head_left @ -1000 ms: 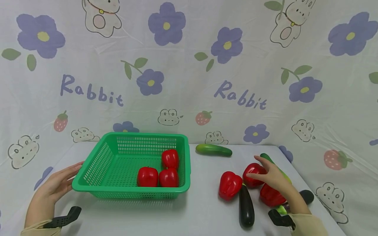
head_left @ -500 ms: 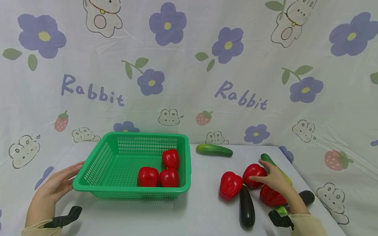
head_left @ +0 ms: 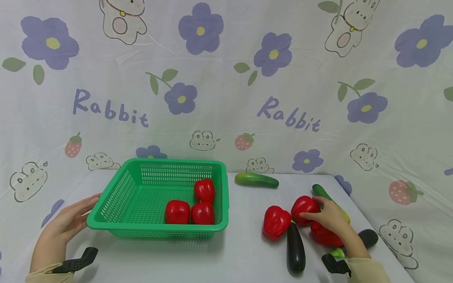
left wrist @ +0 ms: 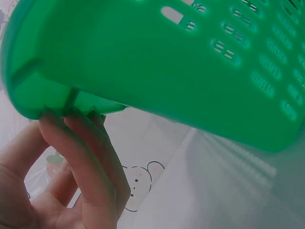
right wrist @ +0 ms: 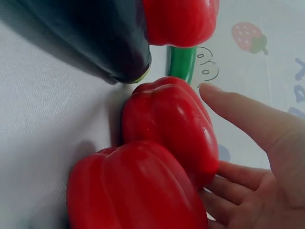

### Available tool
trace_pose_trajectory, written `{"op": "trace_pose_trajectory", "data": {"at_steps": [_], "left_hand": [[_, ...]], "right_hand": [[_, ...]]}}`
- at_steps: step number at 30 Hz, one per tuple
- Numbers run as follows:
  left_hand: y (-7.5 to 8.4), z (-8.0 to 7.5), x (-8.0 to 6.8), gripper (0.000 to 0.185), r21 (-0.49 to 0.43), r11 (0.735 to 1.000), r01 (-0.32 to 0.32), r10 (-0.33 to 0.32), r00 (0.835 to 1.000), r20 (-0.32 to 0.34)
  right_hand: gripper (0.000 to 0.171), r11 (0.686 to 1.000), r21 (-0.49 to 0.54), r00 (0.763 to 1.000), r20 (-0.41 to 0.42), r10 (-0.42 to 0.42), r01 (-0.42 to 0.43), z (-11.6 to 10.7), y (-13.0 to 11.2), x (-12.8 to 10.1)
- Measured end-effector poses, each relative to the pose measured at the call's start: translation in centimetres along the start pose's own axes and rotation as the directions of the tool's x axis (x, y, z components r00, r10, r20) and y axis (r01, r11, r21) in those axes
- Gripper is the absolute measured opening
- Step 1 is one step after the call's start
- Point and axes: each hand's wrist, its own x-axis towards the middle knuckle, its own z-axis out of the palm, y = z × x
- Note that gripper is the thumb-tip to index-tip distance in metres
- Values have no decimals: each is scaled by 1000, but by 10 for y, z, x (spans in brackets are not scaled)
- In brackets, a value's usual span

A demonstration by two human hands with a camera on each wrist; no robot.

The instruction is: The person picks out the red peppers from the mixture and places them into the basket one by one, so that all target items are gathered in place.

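At the basket's left end, my left hand (head_left: 70,218) holds the rim of the green plastic basket (head_left: 155,226), fingertips under its edge in the left wrist view. Three red bell peppers (head_left: 177,212) lie inside toward the right. My right hand (head_left: 332,220) reaches around a red bell pepper (right wrist: 167,124) on the table. Its fingers are behind that pepper; the thumb is spread and stands just off it. Another red bell pepper (right wrist: 133,191) lies close beside, partly under the hand in the head view. A third loose bell pepper (head_left: 276,223) is on the left.
A dark eggplant (head_left: 295,251) lies in front of the loose peppers. Another eggplant (head_left: 368,237) is partly hidden by the right forearm. One cucumber (head_left: 256,180) rests at the back; a second green cucumber (head_left: 320,191) lies behind the right hand. A printed cloth (head_left: 226,118) hangs behind.
My right hand has lowered slightly, and its fingers have come in closer around the middle red bell pepper. The left hand and the basket look the same.
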Motion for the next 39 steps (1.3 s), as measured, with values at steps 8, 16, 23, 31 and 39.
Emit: {"op": "trace_pose_trajectory", "data": {"at_steps": [8,16,23,31,39], "left_hand": [[0,-1,-1,22,-14,1000,-3,3,1000,11],[0,-3,0,22,-7,1000,0,0,1000,10],[-1,-5,2,23,9,1000,-9,9,1000,18],[-2,-3,0,23,-18,1000,-15,15,1000,26],[-1,0,0,22,-3,1000,-22,22,999,31]], "right_hand": [[90,996,-44,997,-3,-78,77,3,-3,7],[89,993,-42,994,2,-111,111,6,-6,10],[90,994,-36,995,1,-102,102,10,-7,12],[91,994,-48,995,-10,-97,97,11,-7,13],[92,995,-42,996,-16,-88,88,11,-7,13]]}}
